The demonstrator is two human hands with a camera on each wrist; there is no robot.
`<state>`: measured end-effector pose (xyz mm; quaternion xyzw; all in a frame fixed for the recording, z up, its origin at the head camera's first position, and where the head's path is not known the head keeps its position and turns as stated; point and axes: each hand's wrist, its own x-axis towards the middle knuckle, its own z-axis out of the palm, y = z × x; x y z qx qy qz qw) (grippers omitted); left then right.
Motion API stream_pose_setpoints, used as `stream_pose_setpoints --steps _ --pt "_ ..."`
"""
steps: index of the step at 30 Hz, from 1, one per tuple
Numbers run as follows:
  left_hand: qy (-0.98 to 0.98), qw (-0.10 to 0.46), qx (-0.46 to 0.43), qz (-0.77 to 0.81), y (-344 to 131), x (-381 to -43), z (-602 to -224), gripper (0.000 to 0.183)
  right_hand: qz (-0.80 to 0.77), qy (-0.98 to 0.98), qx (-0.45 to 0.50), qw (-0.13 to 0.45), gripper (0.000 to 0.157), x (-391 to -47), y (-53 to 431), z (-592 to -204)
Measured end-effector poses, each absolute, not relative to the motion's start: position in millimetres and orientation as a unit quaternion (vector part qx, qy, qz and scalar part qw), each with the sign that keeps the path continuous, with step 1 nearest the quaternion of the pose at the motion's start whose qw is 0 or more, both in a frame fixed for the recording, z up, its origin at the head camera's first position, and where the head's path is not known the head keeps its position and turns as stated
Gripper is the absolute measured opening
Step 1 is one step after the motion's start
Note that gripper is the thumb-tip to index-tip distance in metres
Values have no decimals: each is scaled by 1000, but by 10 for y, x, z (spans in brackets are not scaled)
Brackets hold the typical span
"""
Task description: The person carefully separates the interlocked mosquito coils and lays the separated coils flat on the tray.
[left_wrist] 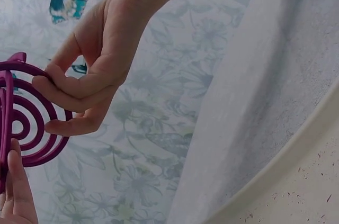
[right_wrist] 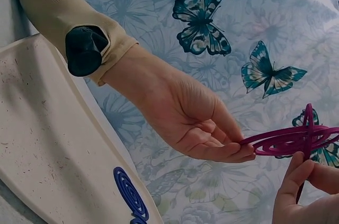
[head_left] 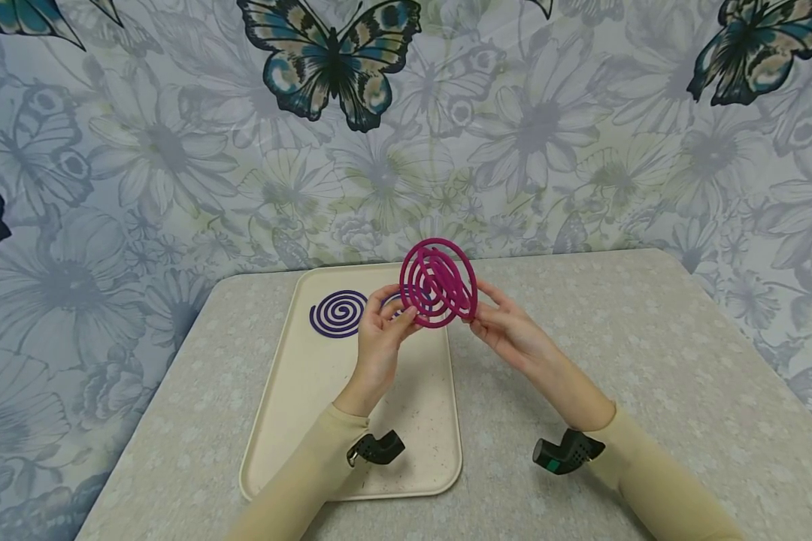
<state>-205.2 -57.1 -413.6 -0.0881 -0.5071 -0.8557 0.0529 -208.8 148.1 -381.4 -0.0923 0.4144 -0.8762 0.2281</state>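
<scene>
A magenta piece of two crossing flat spirals (head_left: 438,284) is held up above the tray's right side, between both hands. My left hand (head_left: 377,346) pinches the rim of one spiral at its lower left, thumb in front. On the opposite side, my right hand (head_left: 514,334) pinches the edge of the other spiral. In the left wrist view, one magenta spiral (left_wrist: 33,158) shows its rings while the other is nearly edge-on. A dark blue spiral (head_left: 338,314) lies flat on the tray, and a second one is partly hidden behind my left hand and the magenta piece.
The cream tray (head_left: 311,451) rests on a grey patterned table (head_left: 582,300), with small dark specks scattered over its surface. Behind the table hangs a floral backdrop (head_left: 176,150) with butterflies. Each wrist wears a black camera (head_left: 379,448).
</scene>
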Motion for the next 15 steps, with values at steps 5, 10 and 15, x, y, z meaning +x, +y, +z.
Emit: stream_pose_setpoints --steps 5,10,15 --pt "-504 48 -89 -858 -579 -2052 -4130 36 -875 417 -88 229 49 -2109 1490 -3819" --pt "-506 49 -90 -857 -586 -2052 -4115 37 -871 437 -84 208 46 -2126 1507 -3806" --pt "-515 54 -84 -851 -586 -2063 -4113 41 -871 443 -77 199 42 -2141 1527 -3782"
